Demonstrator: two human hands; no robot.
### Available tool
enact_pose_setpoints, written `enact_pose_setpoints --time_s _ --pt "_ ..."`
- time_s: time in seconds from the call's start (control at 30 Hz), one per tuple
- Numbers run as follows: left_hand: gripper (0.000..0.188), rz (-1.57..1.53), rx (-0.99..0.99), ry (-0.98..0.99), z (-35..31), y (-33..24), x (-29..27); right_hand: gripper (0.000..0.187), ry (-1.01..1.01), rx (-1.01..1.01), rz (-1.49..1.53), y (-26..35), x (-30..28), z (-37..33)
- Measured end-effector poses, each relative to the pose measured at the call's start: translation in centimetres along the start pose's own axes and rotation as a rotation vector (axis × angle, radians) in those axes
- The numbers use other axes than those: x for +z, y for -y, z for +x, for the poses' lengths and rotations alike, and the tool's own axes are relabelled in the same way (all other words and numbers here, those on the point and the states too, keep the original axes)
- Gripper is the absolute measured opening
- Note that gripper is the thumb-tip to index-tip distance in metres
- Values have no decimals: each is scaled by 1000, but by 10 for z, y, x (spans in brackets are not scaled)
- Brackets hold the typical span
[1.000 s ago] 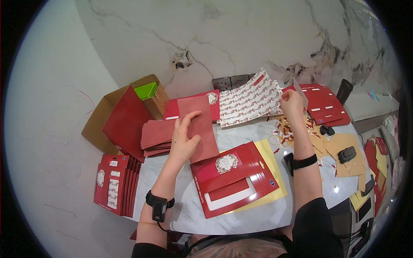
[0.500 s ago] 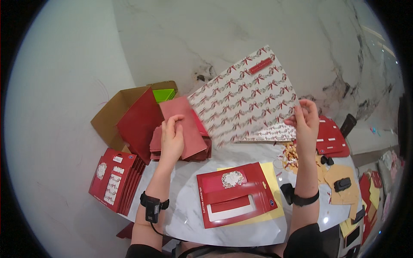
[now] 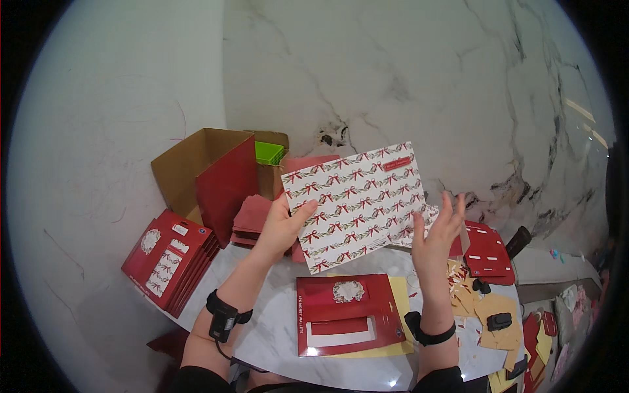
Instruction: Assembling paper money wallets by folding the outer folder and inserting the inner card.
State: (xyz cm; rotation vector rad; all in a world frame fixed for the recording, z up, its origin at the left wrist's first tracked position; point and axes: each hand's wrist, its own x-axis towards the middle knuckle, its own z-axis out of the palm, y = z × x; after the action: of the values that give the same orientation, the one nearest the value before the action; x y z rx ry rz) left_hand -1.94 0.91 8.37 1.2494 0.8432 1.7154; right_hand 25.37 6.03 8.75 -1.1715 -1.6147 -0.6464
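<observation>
My left hand (image 3: 276, 230) grips the lower left of a white money wallet card (image 3: 360, 206), printed with green garlands and red bows. Its thumb lies across the patterned front. Behind the card's upper edge shows a dusty-pink envelope (image 3: 309, 161); whether the fingers hold it too is hidden. My right hand (image 3: 438, 239) is open beside the card's right edge, fingers spread and apart from it. Below the card lies a flat red cardboard package (image 3: 386, 327) with a cut-out window, over a yellow sheet (image 3: 401, 298).
Similar red packages (image 3: 164, 259) are stacked at the left. A brown carton (image 3: 187, 173) with a red side and a green basket (image 3: 267, 153) stand behind. Pink envelopes (image 3: 251, 214) are piled near it. At the right are more red packages (image 3: 485, 245) and tan paper pieces (image 3: 501, 311).
The patterned card has come down and turned more level, passing from my right hand to my left. My right hand has let go and opened. The pink envelope is now mostly behind the card.
</observation>
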Motion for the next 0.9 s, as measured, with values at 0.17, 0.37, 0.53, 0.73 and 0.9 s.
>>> enact_pose_setpoints --time_s 0.17,0.37,0.53,0.73,0.9 --pt "29 -26 -48 50 -11 7 21 92 319 -3 172 33 -5 -16" --pt "30 -188 -268 284 -21 20 29 97 673 361 1104 56 -3 -30" --pt "30 -85 -172 220 -25 20 37 76 678 370 1178 45 4 -30" --pt "24 148 -117 177 -10 15 20 61 597 523 1355 42 2 -21" --pt "17 102 165 -262 12 -5 -26 46 436 613 1639 31 -12 0"
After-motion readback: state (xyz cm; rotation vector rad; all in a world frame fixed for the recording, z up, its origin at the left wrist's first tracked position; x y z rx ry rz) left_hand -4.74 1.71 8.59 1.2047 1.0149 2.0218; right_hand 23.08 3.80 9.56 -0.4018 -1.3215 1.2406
